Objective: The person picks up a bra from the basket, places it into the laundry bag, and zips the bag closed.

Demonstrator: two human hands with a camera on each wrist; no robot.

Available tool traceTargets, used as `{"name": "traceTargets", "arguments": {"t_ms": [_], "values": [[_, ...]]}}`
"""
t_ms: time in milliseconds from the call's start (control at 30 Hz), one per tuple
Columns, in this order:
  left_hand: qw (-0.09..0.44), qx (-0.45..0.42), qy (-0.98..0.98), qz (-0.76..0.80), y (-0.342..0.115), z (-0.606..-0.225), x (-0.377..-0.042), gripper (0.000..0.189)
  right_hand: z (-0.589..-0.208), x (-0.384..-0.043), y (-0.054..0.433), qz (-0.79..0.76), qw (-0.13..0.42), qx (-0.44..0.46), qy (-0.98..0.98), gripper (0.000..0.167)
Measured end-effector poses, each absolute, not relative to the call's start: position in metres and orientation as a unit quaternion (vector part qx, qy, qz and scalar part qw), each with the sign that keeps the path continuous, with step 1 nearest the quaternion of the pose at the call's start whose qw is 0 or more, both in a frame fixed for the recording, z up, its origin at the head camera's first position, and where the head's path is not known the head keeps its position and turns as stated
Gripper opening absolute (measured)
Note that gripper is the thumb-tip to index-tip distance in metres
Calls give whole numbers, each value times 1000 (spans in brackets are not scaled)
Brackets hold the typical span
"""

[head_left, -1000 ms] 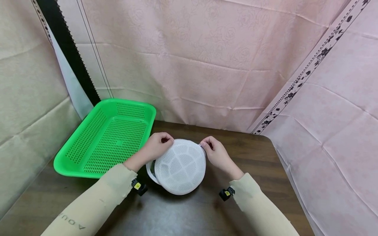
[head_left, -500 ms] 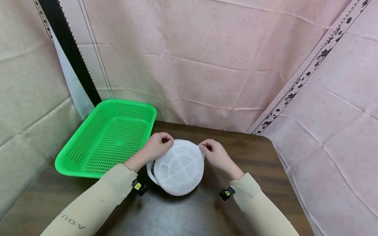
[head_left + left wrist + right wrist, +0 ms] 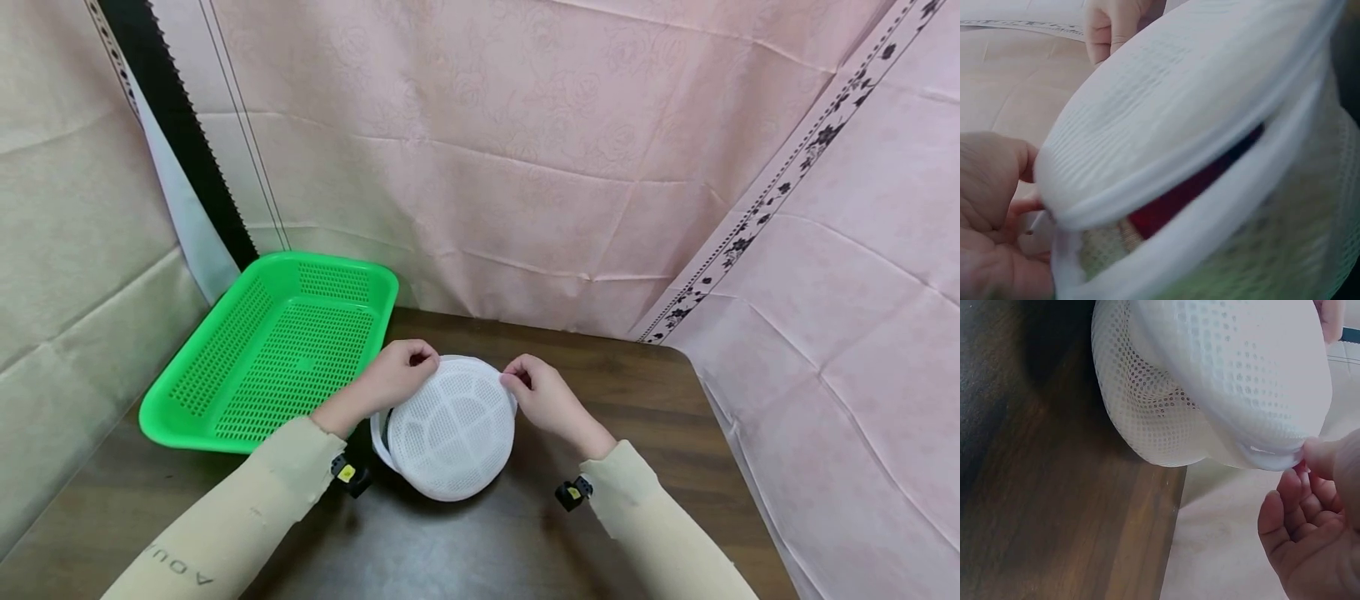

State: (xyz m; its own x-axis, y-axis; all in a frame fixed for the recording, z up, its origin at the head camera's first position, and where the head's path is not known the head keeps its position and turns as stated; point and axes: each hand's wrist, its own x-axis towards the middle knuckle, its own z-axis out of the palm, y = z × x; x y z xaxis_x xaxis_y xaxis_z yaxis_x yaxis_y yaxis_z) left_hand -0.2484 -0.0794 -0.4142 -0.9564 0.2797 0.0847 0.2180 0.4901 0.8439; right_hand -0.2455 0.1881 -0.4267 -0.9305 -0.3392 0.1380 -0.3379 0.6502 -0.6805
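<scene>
A round white mesh laundry bag (image 3: 452, 429) stands on the table between both hands. Its lid is lifted along the left side, and the left wrist view shows a dark red item (image 3: 1185, 203) through the gap. My left hand (image 3: 397, 372) pinches the bag's far-left rim. At the far-right rim, my right hand (image 3: 546, 396) pinches the edge between thumb and finger, its other fingers curled below in the right wrist view. Whether a zip pull lies in that pinch is hidden.
A green plastic basket (image 3: 150, 417) with perforated sides sits at the left, close to my left forearm. Pale cloth (image 3: 525, 167) hangs behind and beside the wooden table (image 3: 637, 400).
My right hand has shifted a little left along the far rim of the bag. The bag has moved slightly left and towards me. My left hand stays at its rim.
</scene>
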Motion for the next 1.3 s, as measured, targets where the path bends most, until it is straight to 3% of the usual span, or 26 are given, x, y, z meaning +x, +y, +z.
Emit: {"name": "traceTargets", "arguments": {"t_ms": [233,500,733,933,1300], "values": [[79,191,873,442,-76,-404,-247,22,-422,-247,188,-419,-5,-172,891,9],[60,203,881,423,-64,-402,-243,30,-418,-243,178,-429,-18,-191,883,10],[30,227,879,419,-51,-400,-240,20,-413,-238,169,-413,-27,-228,881,6],[8,225,880,419,-48,-401,-237,10,-414,-238,169,-409,-26,-221,885,18],[-2,224,874,431,-48,-405,-237,10,-416,-238,168,-442,4,-218,870,28]]}}
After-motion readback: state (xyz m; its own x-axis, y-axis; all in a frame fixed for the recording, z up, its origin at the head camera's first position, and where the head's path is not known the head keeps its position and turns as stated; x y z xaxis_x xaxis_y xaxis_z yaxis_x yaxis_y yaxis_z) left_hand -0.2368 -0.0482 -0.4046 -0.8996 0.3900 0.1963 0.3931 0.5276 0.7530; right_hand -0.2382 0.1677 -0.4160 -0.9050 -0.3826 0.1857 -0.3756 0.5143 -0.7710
